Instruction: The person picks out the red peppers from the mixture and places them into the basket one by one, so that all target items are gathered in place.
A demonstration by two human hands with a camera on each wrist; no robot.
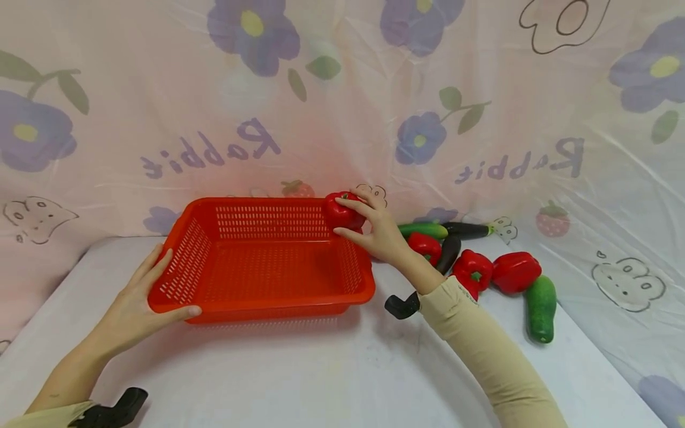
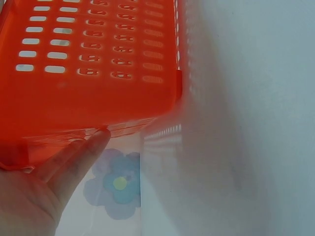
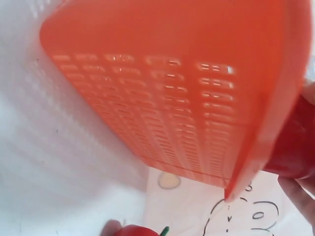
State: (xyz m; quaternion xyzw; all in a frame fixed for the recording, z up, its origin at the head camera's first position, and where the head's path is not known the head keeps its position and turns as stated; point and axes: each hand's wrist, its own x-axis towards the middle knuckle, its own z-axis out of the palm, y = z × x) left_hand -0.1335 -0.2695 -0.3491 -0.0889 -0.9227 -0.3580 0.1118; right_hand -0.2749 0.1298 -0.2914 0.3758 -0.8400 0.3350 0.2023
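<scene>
A red plastic basket [image 1: 267, 309] with slotted walls stands on the white table. My left hand [image 1: 131, 309] grips its near left corner, thumb over the front rim and fingers along the outer left side; the left wrist view shows these fingers [image 2: 74, 164] against the wall. In my right hand [image 1: 382, 235] is a red bell pepper [image 1: 342, 213], held at the basket's far right corner, above the inside. The right wrist view shows part of that pepper [image 3: 295, 142] beyond the basket's rim, the hand mostly cut off.
Right of the basket lie more red bell peppers [image 1: 516, 272], a cucumber [image 1: 425, 230], a dark eggplant [image 1: 465, 230] and a thick green vegetable [image 1: 541, 309]. Some are partly hidden behind the right arm. A floral curtain [image 1: 342, 119] hangs behind the table.
</scene>
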